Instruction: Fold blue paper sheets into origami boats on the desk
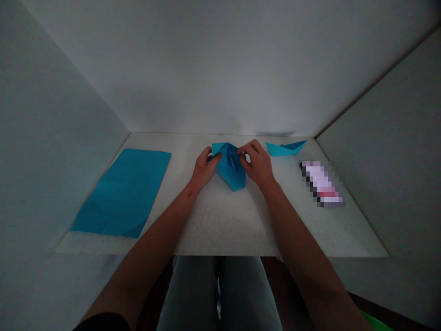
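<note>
A partly folded blue paper piece (230, 166) lies at the middle of the white table (220, 220), its point toward me. My left hand (204, 168) pinches its upper left edge. My right hand (258, 164) pinches its upper right edge. Both hands have fingers closed on the paper.
A stack of flat blue paper sheets (124, 193) lies on the left side of the table. A finished blue paper boat (285, 148) sits at the back right. A blurred-out rectangular object (322, 183) lies on the right. White walls enclose the table on three sides.
</note>
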Motion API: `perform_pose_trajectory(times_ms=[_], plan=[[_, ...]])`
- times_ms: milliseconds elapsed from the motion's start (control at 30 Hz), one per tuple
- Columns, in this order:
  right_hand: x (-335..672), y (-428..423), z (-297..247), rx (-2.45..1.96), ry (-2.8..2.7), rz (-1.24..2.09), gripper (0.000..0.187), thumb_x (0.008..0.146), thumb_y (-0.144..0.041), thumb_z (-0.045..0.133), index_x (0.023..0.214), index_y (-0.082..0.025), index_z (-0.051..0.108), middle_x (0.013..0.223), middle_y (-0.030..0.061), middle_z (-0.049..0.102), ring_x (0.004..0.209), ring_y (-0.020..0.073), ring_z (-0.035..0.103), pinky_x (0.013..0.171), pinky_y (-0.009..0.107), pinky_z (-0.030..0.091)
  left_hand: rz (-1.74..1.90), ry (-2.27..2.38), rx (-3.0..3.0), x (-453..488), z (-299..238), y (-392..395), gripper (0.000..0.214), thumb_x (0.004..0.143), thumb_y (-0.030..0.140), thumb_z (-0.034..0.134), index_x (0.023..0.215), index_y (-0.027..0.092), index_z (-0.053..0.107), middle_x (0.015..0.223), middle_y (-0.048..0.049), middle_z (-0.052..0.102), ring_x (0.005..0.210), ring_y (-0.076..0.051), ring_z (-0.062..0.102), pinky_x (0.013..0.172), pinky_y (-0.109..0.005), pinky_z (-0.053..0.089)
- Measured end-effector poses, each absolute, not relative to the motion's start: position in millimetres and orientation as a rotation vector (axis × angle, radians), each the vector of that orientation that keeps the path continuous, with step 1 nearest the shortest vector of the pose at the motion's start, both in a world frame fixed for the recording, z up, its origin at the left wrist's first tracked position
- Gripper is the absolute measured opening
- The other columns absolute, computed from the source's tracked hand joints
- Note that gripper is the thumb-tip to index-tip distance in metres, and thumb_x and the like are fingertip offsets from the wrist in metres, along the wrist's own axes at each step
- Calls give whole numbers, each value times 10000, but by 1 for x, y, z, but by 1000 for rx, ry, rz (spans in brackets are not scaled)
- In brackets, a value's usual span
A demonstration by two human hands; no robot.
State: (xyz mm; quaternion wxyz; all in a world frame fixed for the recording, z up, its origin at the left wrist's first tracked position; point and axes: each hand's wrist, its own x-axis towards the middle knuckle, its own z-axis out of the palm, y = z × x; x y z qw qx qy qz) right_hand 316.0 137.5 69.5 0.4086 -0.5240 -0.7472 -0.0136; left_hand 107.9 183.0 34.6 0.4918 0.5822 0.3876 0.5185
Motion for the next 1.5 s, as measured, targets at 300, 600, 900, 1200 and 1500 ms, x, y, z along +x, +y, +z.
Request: perform_pose_trajectory(times_ms=[300,600,900,1200,1500], plan=[[299,137,65,-1411,-1871,56,179,981,-411,654,969,-233,663,966,84,689,933,269,629,819,402,461,1131,662,1644,111,44,168,269,927,448,736,914,214,604,1510,-141,669,1292,-287,685,1029,-443,573],[310,147,67,-1124,-1528,535,315,973,-454,592,749,-258,490,762,-5,507,744,196,532,716,349,460,1318,973,1497,109,36,181,256,943,468,715,937,247,586,1090,-60,777,1002,-220,706,882,-354,559],[347,168,53,-1133,-1093,758,503,995,-752,424,865,-275,521,708,1,424,678,232,531,638,364,512,1332,932,1325,104,33,187,445,884,593,789,1080,209,680,1105,-100,771,1100,-272,719,971,-389,565],[360,172,39,-1286,-1016,633,476,941,-735,612,865,-275,512,748,-29,492,714,189,547,625,295,483,1092,745,1083,100,39,184,595,781,640,889,1126,185,723,1144,-134,807,1075,-330,771,919,-447,634],[333,157,48,-1249,-1023,1063,544,828,-750,790,1093,-289,678,826,-4,742,704,209,691,630,336,580,1118,669,981,101,44,183,639,778,614,910,1236,211,718,1252,-143,797,1192,-380,756,986,-521,645]])
